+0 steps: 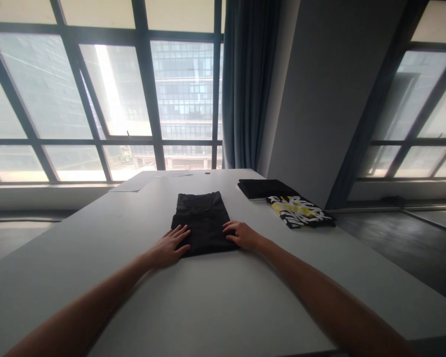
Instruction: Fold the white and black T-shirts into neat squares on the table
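A black folded T-shirt (pixel 204 230) lies flat on the white table (pixel 208 297), its neckline at the far end. My left hand (pixel 168 246) rests on its near left edge, fingers spread and stretched out over the cloth. On the opposite edge is my right hand (pixel 244 235), its fingers slightly bent and apart, fingertips touching the fabric. Neither hand grips anything.
Right of the shirt lie a folded black garment (pixel 265 188) and a folded black, white and yellow patterned garment (pixel 299 211). Sheets of paper (pixel 132 185) are at the far left. A grey pillar (pixel 319 99) and a blue curtain (pixel 245 89) stand beyond the table.
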A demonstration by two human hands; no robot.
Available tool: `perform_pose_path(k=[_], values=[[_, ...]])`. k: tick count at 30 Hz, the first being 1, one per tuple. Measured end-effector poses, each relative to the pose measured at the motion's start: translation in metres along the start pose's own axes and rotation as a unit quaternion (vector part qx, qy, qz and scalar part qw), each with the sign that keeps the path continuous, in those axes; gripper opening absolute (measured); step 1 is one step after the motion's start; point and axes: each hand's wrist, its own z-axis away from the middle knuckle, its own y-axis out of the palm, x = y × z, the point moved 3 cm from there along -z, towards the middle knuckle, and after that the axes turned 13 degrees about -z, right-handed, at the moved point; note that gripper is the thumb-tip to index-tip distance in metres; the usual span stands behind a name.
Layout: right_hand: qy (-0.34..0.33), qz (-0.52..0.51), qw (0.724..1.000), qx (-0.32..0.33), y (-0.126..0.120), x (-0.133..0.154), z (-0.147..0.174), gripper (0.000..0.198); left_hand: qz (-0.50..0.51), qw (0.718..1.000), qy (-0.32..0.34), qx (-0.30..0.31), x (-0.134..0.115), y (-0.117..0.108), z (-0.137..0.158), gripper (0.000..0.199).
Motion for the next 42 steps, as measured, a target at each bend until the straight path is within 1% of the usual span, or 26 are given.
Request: perform_pose_path(k=[3,5,7,9,10,11,13,14,16,17,19,21,24,27,30,36,39,42], values=[[0.004,0.019,1.000,-0.007,-0.001,0.000,-0.001,0.023,-0.035,0.997,-0.049,0.039,0.005,-0.001,0.000,0.082],[0.009,0.051,0.999,0.002,-0.002,0.002,-0.001,0.026,-0.052,0.993,-0.084,0.061,0.009,-0.002,0.002,0.087],[0.014,0.111,0.994,0.005,-0.002,0.009,0.001,0.032,-0.061,0.989,-0.118,0.060,0.012,-0.005,0.003,0.090],[0.016,0.183,0.983,-0.012,-0.001,0.019,0.003,0.036,-0.072,0.988,-0.130,0.035,0.011,-0.008,0.004,0.087],[0.013,0.209,0.977,-0.028,0.000,0.025,0.004,0.038,-0.077,0.990,-0.118,0.015,0.008,-0.010,0.004,0.083],[0.003,0.223,0.974,-0.043,0.004,0.032,0.005,0.038,-0.078,0.993,-0.092,-0.007,0.002,-0.011,0.004,0.078],[-0.035,0.208,0.976,-0.045,0.015,0.045,0.006,0.040,-0.068,0.997,-0.001,-0.046,-0.017,-0.014,0.006,0.069],[-0.054,0.190,0.980,-0.027,0.022,0.050,0.006,0.043,-0.057,0.996,0.050,-0.056,-0.027,-0.014,0.007,0.065],[-0.063,0.155,0.985,0.047,0.038,0.056,0.008,0.054,-0.032,0.990,0.130,-0.046,-0.044,-0.012,0.010,0.063],[-0.051,0.143,0.984,0.092,0.044,0.056,0.009,0.059,-0.022,0.988,0.150,-0.031,-0.050,-0.011,0.012,0.063],[-0.014,0.125,0.979,0.163,0.051,0.053,0.011,0.066,-0.007,0.987,0.158,0.002,-0.054,-0.007,0.013,0.065],[0.007,0.113,0.974,0.195,0.051,0.049,0.013,0.069,-0.003,0.988,0.153,0.019,-0.053,-0.003,0.013,0.065],[0.013,0.107,0.972,0.207,0.045,0.044,0.014,0.072,-0.006,0.990,0.143,0.022,-0.048,0.000,0.010,0.064],[0.025,0.117,0.970,0.210,0.041,0.043,0.014,0.075,-0.015,0.995,0.098,0.022,-0.042,0.001,0.005,0.065],[0.047,0.130,0.972,0.192,0.037,0.038,0.014,0.077,-0.022,0.998,0.039,0.033,-0.029,0.000,-0.001,0.068],[0.093,0.139,0.974,0.150,0.018,0.019,0.012,0.076,-0.003,0.998,-0.064,0.029,0.010,-0.004,-0.007,0.070],[0.101,0.144,0.976,0.131,0.010,0.012,0.011,0.072,-0.014,0.996,-0.075,0.049,0.019,-0.004,-0.006,0.074],[0.097,0.150,0.977,0.114,0.003,0.015,0.011,0.069,-0.036,0.995,-0.063,0.073,0.017,-0.008,-0.003,0.077]])
